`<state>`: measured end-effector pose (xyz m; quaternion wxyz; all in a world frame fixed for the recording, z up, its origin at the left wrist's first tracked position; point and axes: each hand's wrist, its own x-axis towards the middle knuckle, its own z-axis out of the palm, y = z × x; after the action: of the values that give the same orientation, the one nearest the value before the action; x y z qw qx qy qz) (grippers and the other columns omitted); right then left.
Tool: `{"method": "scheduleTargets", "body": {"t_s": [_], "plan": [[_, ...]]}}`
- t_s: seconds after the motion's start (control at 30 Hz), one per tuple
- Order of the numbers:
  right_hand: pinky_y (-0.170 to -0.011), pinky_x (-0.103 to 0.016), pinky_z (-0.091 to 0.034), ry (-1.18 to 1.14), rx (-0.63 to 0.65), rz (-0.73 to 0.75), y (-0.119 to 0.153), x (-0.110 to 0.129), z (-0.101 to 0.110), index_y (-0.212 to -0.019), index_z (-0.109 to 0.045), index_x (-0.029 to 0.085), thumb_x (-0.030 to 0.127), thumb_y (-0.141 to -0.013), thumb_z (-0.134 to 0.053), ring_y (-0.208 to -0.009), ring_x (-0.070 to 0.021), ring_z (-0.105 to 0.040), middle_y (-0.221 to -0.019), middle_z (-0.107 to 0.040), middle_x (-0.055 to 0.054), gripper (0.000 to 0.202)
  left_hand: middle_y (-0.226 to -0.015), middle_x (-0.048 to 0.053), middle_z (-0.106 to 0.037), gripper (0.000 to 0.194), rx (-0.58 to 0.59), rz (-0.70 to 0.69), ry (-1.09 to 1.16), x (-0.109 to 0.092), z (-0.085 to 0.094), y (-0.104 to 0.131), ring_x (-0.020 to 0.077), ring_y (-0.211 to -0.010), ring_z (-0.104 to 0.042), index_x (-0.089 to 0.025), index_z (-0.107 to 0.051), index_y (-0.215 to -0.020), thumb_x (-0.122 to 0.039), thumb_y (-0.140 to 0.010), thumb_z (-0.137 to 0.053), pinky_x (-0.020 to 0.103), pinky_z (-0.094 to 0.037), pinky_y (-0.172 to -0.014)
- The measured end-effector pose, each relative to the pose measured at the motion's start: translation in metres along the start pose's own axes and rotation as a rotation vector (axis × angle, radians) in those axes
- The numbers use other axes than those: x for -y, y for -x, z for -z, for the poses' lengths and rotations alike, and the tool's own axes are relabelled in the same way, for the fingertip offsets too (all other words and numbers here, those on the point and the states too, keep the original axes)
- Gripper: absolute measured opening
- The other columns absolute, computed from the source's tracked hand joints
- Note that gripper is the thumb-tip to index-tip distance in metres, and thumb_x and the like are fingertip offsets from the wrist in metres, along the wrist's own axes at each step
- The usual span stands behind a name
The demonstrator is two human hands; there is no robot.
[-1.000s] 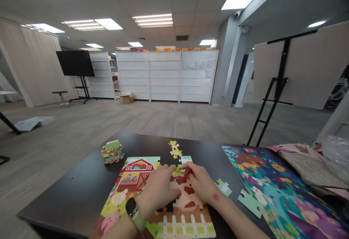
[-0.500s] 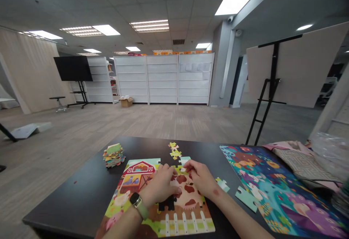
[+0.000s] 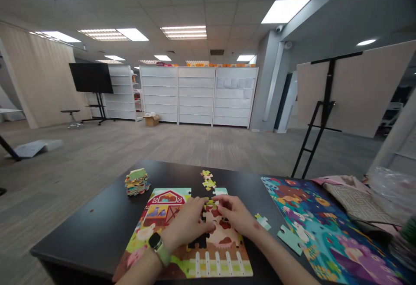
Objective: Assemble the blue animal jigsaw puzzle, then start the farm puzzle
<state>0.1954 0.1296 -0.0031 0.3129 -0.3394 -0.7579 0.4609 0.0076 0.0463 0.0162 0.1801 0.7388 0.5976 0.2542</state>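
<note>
A farm jigsaw puzzle [image 3: 162, 222] with a red barn, a spotted cow and a white fence lies partly assembled on the dark table. My left hand [image 3: 186, 222], with a watch on its wrist, rests on the middle of it, thumb apart from the fingers. My right hand [image 3: 238, 216] bends over the cow's upper part, its fingertips on a small yellow-green puzzle piece [image 3: 210, 202] near the top edge. Left fingertips reach the same piece from the other side. A dark gap [image 3: 199, 241] shows below my left hand. Both palms hide some of the picture.
A stack of puzzle pieces [image 3: 137, 182] stands at the table's left. Loose yellow pieces [image 3: 208, 181] lie beyond the puzzle. Pale green pieces [image 3: 290, 239] sit by my right forearm, beside a blue animal picture [image 3: 320, 228]. A patterned cloth bag [image 3: 354, 198] lies at right.
My right hand's fingertips have shifted slightly left and flattened toward the top of the puzzle. The left hand stays nearly in place. The view has tilted a little.
</note>
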Motion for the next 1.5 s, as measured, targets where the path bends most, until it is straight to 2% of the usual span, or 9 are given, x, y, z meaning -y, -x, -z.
{"method": "scheduleTargets", "body": {"t_s": [0.27, 0.5, 0.67, 0.8, 0.93, 1.03, 1.17, 1.27, 1.5], "plan": [[-0.083, -0.033, -0.049, 0.175, 0.037, 0.179, 0.006, 0.009, -0.001, -0.108, -0.074, 0.023, 0.017, -0.087, -0.049, -0.087, -0.0183, -0.061, -0.093, -0.063, -0.005, 0.033, -0.105, 0.007, -0.062, 0.043, -0.003, -0.003, -0.109, -0.002, -0.001, 0.002, 0.0276, -0.100, -0.054, -0.020, -0.062, -0.112, -0.039, -0.076, -0.073, 0.034, -0.042, -0.083], [-0.066, -0.025, -0.045, 0.253, 0.056, 0.252, 0.013, 0.024, -0.005, -0.076, -0.069, 0.019, 0.013, -0.080, -0.056, -0.074, -0.0148, -0.058, -0.083, -0.061, -0.002, 0.015, -0.108, 0.007, -0.061, 0.039, 0.012, 0.028, -0.117, -0.007, 0.001, 0.002, 0.0283, -0.105, -0.054, -0.022, -0.062, -0.111, -0.036, -0.076, -0.073, 0.034, -0.042, -0.087], [-0.073, -0.029, -0.047, 0.311, 0.001, 0.229, 0.011, 0.026, 0.000, -0.113, -0.066, 0.022, 0.023, -0.088, -0.050, -0.074, -0.0159, -0.056, -0.084, -0.060, -0.002, 0.030, -0.105, 0.008, -0.061, 0.039, -0.037, -0.015, -0.121, -0.005, 0.002, 0.006, 0.0295, -0.103, -0.055, -0.020, -0.063, -0.106, -0.041, -0.076, -0.075, 0.037, -0.043, -0.088], [-0.075, -0.031, -0.051, 0.131, -0.046, 0.166, 0.006, 0.023, 0.000, -0.121, -0.061, 0.021, 0.039, -0.092, -0.048, -0.078, -0.0171, -0.060, -0.088, -0.060, -0.003, 0.036, -0.109, 0.007, -0.063, 0.039, -0.120, -0.037, 0.067, 0.001, 0.002, 0.006, 0.0272, -0.104, -0.056, -0.020, -0.059, -0.112, -0.038, -0.079, -0.071, 0.037, -0.044, -0.090], [-0.057, -0.028, -0.051, -0.138, -0.002, -0.012, 0.006, 0.023, -0.006, -0.097, -0.056, 0.021, 0.051, -0.085, -0.060, -0.060, -0.0148, -0.060, -0.071, -0.057, 0.003, 0.033, -0.086, 0.001, -0.064, 0.021, -0.141, 0.008, 0.482, 0.011, -0.001, -0.002, 0.0172, -0.077, -0.061, -0.019, -0.056, -0.107, -0.028, -0.088, -0.053, 0.027, -0.046, -0.068], [-0.050, -0.024, -0.043, -0.054, 0.014, -0.020, 0.008, 0.021, -0.007, -0.076, -0.049, 0.021, 0.048, -0.083, -0.063, -0.050, -0.0122, -0.055, -0.059, -0.056, 0.004, 0.031, -0.075, -0.002, -0.062, 0.019, -0.162, 0.040, 0.593, 0.016, -0.005, -0.009, 0.0150, -0.068, -0.059, -0.018, -0.054, -0.103, -0.025, -0.086, -0.053, 0.024, -0.044, -0.059], [-0.052, -0.024, -0.041, 0.017, -0.027, 0.021, 0.005, 0.017, -0.001, -0.092, -0.058, 0.019, 0.040, -0.083, -0.061, -0.051, -0.0116, -0.052, -0.057, -0.055, 0.005, 0.024, -0.079, 0.001, -0.064, 0.014, -0.159, 0.004, 0.460, 0.016, -0.004, -0.013, 0.0163, -0.073, -0.060, -0.018, -0.060, -0.094, -0.027, -0.087, -0.051, 0.025, -0.045, -0.064], [-0.057, -0.026, -0.044, 0.028, -0.061, 0.026, 0.002, 0.017, 0.003, -0.109, -0.063, 0.017, 0.041, -0.083, -0.058, -0.057, -0.0128, -0.055, -0.063, -0.056, 0.004, 0.036, -0.090, 0.004, -0.066, 0.017, -0.113, -0.040, 0.217, 0.012, 0.003, -0.006, 0.0204, -0.086, -0.061, -0.019, -0.065, -0.095, -0.030, -0.084, -0.057, 0.030, -0.047, -0.077], [-0.052, -0.026, -0.048, -0.077, -0.120, -0.136, 0.002, 0.017, -0.001, -0.087, -0.057, 0.019, 0.041, -0.067, -0.072, -0.058, -0.0152, -0.062, -0.073, -0.063, 0.001, 0.033, -0.108, 0.007, -0.060, 0.051, -0.008, -0.032, -0.076, 0.007, 0.011, 0.020, 0.0296, -0.101, -0.054, -0.023, -0.068, -0.104, -0.051, -0.064, -0.082, 0.037, -0.042, -0.088]]}}
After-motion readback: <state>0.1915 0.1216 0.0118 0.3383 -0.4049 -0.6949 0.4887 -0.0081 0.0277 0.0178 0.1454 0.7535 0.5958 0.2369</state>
